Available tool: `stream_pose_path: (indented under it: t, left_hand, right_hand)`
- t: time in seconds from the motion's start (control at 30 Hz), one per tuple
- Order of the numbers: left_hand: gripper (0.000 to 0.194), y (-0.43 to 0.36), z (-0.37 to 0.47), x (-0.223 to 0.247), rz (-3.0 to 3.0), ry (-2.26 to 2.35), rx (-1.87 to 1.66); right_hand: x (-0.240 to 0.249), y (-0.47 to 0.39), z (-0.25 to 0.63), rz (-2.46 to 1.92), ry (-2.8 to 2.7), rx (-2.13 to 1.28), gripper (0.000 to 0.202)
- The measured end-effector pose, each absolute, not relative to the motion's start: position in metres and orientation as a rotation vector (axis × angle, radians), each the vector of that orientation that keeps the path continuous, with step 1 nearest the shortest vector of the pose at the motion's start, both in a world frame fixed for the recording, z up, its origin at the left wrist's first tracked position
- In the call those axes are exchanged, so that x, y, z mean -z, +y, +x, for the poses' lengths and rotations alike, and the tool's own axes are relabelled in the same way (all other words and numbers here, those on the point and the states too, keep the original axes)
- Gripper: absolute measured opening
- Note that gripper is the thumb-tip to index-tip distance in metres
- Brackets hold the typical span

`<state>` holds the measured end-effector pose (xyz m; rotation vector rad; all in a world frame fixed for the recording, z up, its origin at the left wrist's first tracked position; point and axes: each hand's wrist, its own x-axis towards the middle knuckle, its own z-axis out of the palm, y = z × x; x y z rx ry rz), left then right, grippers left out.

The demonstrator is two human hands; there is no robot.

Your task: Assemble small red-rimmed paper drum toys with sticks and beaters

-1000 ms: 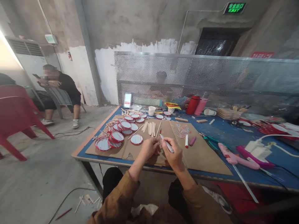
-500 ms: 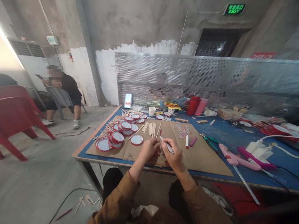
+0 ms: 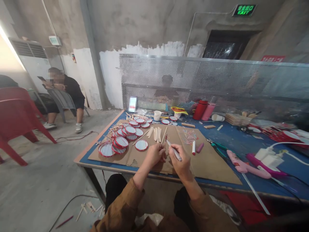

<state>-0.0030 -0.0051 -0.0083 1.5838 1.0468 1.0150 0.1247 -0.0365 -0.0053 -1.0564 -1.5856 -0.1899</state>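
Note:
My left hand (image 3: 156,155) is closed over the cardboard, pinching a small wooden stick (image 3: 166,139) whose upper part looks reddish; its lower end is hidden by the fingers. In my right hand (image 3: 181,161) is a white marker (image 3: 177,154), held like a pen. Its tip points up and left, close beside the stick; I cannot tell whether they touch. Beyond my hands lie several flat craft sticks (image 3: 158,133). A round red-rimmed disc (image 3: 141,145) lies left of my left hand, next to a pile of similar discs (image 3: 121,141). A red-and-white marker (image 3: 193,148) lies right of my right hand with a purple marker cap (image 3: 200,147).
The cardboard sheet (image 3: 212,167) covers part of the blue table. Pliers (image 3: 218,146), a pink glue gun (image 3: 246,166) and a purple power strip (image 3: 265,164) are at right. Bottles (image 3: 201,109) and a paper cup (image 3: 157,115) stand behind. A person (image 3: 69,90) sits at left.
My right hand has shifted slightly right with the marker, its tip now a little farther from the stick. My left hand stays almost in place.

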Motion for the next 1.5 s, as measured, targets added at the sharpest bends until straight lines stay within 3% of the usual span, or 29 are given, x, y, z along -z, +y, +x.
stream_pose_path:
  t: [0.43, 1.5]
  left_hand:
    - [0.011, -0.008, -0.004, 0.003, 1.584, 1.063, -1.017]
    - [0.012, -0.006, -0.002, 0.001, 1.531, 1.105, -0.964]
  right_hand:
    - [0.005, -0.038, 0.125, -0.998, -1.602, 0.299, 0.009]
    - [-0.004, -0.051, 0.126, -1.006, -1.707, 0.154, 0.010]
